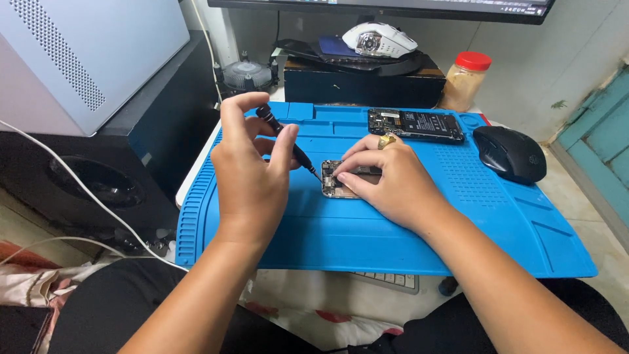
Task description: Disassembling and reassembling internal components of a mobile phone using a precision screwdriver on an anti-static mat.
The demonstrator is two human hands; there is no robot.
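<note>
A small opened phone (pixel 335 187) with bare circuitry lies near the middle of a blue repair mat (pixel 393 242). My right hand (pixel 386 180) presses down on it, covering most of it; a gold ring shows on one finger. My left hand (pixel 249 174) holds a thin black screwdriver (pixel 288 144) between fingers and thumb, its tip slanting down to the phone's upper left corner. A second opened phone (pixel 416 124), dark with its insides showing, rests at the mat's far edge.
A black mouse (pixel 510 154) sits on the mat's right side. Behind stand a black box (pixel 363 82) with a white mouse (pixel 379 39) on top, a red-lidded jar (pixel 465 80), a cooler fan (pixel 247 75), a grey computer case (pixel 78 52) and a speaker (pixel 92 183). A keyboard edge (pixel 386 280) peeks from under the mat.
</note>
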